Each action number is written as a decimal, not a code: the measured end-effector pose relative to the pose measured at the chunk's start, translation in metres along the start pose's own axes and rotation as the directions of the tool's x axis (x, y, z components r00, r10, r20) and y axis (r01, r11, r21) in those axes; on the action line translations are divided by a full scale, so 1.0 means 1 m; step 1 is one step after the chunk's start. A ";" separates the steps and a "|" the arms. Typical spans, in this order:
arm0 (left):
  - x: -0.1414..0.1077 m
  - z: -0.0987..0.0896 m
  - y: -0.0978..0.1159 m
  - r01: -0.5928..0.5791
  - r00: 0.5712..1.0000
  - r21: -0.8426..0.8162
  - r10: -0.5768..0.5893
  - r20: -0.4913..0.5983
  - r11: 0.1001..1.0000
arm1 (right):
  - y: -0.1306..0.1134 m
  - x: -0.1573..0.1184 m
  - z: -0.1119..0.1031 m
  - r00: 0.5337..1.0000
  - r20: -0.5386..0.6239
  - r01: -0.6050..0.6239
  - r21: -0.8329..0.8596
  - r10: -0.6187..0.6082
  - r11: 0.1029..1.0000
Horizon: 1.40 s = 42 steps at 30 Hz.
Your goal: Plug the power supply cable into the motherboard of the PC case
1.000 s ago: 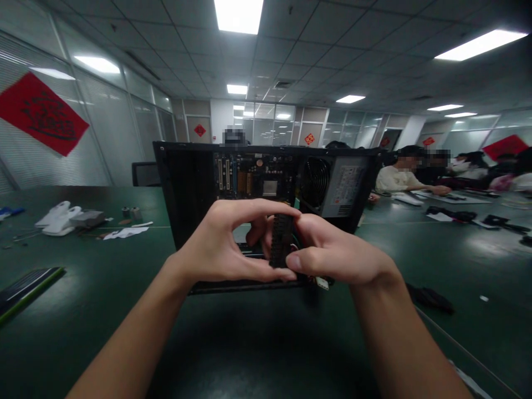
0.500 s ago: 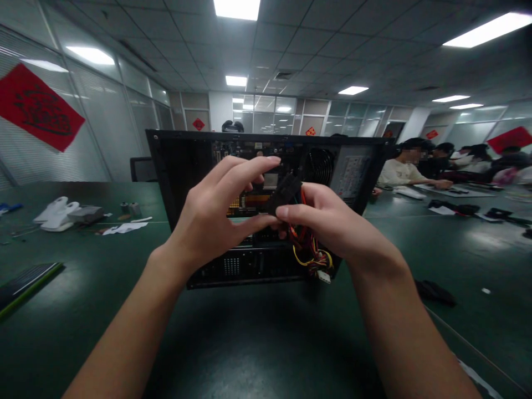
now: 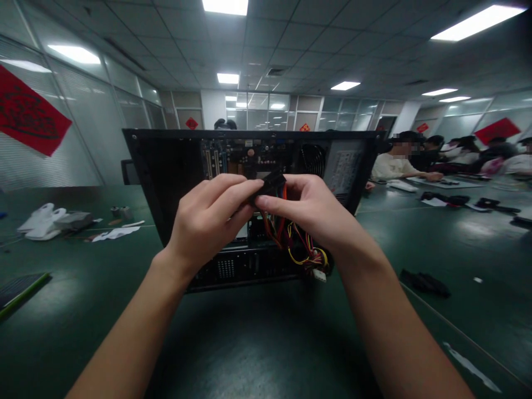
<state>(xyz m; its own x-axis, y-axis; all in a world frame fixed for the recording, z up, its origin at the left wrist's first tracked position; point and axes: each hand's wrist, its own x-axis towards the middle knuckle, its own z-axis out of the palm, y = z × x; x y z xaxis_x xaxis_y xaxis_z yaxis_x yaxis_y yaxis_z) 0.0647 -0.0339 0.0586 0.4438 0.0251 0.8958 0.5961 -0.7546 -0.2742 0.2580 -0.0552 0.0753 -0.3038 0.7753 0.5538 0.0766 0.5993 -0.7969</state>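
Observation:
A black power connector [image 3: 274, 180] with coloured wires is held between my hands in front of an open computer case [image 3: 254, 134]. My left hand [image 3: 211, 216] closes on its left end, fingers over the top and thumb beneath. My right hand [image 3: 311, 208] pinches it and its wires from the right, thumb in front. Red, orange and yellow power cables [image 3: 297, 244] hang below, with a white plug [image 3: 319, 275] at the bottom. Behind the hands lie the motherboard [image 3: 257, 151], a round coil of black cable or fan [image 3: 311, 160] and the power supply [image 3: 344, 166].
The case stands on a green table [image 3: 233, 343]. To the left are a white plastic bag [image 3: 44, 220], paper [image 3: 118, 234] and a green-edged board [image 3: 25, 293]. On the right lies a black cloth-like item [image 3: 426, 282]. A co-worker [image 3: 399, 158] sits farther right.
My left hand's fingers have come down and closed on the connector, which has shifted slightly left. The view has turned a little to the right.

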 end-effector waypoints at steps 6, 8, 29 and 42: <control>-0.008 0.010 -0.009 0.017 1.000 0.152 -0.016 -0.012 0.988 | 0.011 0.007 -0.005 0.999 0.004 0.054 -0.147 -0.054 0.988; -0.010 0.014 -0.013 0.043 0.999 0.199 -0.045 0.004 0.979 | 0.018 0.010 -0.006 0.988 -0.067 0.115 -0.265 -0.137 0.957; -0.015 0.008 -0.042 0.289 0.955 0.376 -0.291 -0.055 0.880 | 0.021 -0.020 -0.031 0.771 -0.049 -0.269 -0.929 0.635 0.254; -0.013 0.001 -0.041 0.243 0.969 0.404 -0.234 -0.072 0.882 | 0.078 0.014 -0.016 0.968 -0.156 -0.253 -0.601 0.199 0.759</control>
<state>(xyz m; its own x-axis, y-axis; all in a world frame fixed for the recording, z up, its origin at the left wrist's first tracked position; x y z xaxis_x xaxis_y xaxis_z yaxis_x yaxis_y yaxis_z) 0.0350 -0.0030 0.0579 0.2422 0.1540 0.9579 0.9039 -0.3945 -0.1651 0.2753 0.0058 0.0247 -0.1305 0.9003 0.4154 0.7052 0.3787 -0.5993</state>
